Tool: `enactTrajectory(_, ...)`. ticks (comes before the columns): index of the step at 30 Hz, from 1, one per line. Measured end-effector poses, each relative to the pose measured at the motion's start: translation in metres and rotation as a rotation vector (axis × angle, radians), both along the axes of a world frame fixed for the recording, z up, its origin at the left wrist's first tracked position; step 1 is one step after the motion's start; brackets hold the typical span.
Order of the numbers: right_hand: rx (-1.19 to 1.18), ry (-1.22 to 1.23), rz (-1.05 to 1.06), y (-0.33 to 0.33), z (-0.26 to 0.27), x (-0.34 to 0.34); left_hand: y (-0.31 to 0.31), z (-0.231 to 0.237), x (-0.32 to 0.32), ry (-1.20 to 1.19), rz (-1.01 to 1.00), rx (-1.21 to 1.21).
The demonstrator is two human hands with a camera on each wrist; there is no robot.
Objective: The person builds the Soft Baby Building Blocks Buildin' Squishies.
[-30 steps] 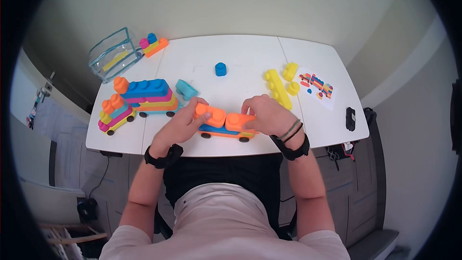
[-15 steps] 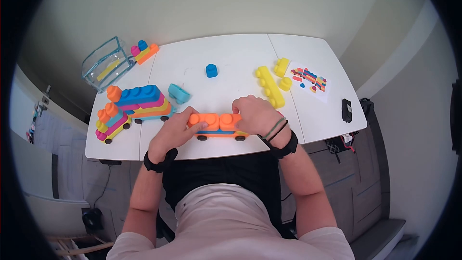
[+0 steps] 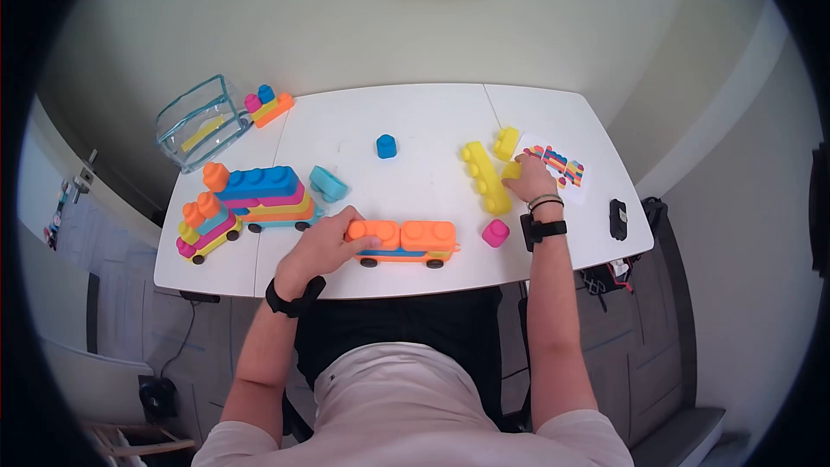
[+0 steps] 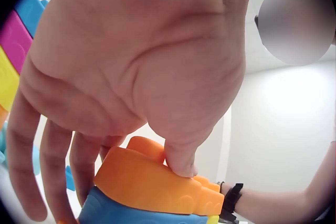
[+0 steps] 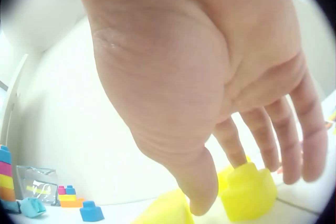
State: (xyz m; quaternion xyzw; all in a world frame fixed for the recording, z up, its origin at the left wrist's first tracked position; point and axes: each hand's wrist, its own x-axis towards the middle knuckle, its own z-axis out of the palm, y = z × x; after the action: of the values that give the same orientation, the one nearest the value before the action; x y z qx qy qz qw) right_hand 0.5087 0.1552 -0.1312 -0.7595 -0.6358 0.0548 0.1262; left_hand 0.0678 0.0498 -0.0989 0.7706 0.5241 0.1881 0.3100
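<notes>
My left hand (image 3: pixel 324 246) grips the left end of a toy wagon (image 3: pixel 415 254), an orange base on black wheels with a blue layer and two orange blocks (image 3: pixel 427 234) on top. In the left wrist view the thumb presses on an orange block (image 4: pixel 152 182), above a blue one (image 4: pixel 131 214). At the right, my right hand (image 3: pixel 536 182) reaches over a small yellow block (image 3: pixel 512 170), thumb and fingers spread around it. The right wrist view shows that yellow block (image 5: pixel 248 192) between the thumb and the loosely bent fingers. A pink block (image 3: pixel 495 233) lies near the right wrist.
A long yellow block (image 3: pixel 486 177) and another yellow block (image 3: pixel 507 143) flank the right hand, beside a picture sheet (image 3: pixel 566 183). Left stand a tall block wagon (image 3: pixel 264 199) and a smaller one (image 3: pixel 207 229). Also there: teal piece (image 3: pixel 328 183), blue block (image 3: pixel 386 146), clear bag (image 3: pixel 201 125), black object (image 3: pixel 618 220).
My right hand has left the wagon and moved right and away to the small yellow block. The pink block has come into view. My left hand stays on the wagon.
</notes>
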Motion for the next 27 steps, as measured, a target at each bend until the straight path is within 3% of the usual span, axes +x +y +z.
enactTrajectory(5,-0.083,0.129,-0.116,0.003,0.011,-0.004,-0.004,0.008,0.005,0.031,0.004,-0.005)
enactTrajectory(11,0.048,0.231,0.058,0.012,-0.008,0.004,-0.004,0.011,0.007,0.033,0.011,-0.053)
enactTrajectory(14,0.074,0.374,0.080,0.026,-0.031,0.009,-0.003,0.007,0.006,0.000,-0.003,-0.050)
enactTrajectory(16,0.224,0.532,0.093,0.028,-0.041,0.009,-0.004,0.011,0.007,0.002,0.007,-0.064)
enactTrajectory(27,0.280,0.547,0.182,0.042,-0.063,0.015,0.001,0.001,0.006,-0.015,0.001,-0.039)
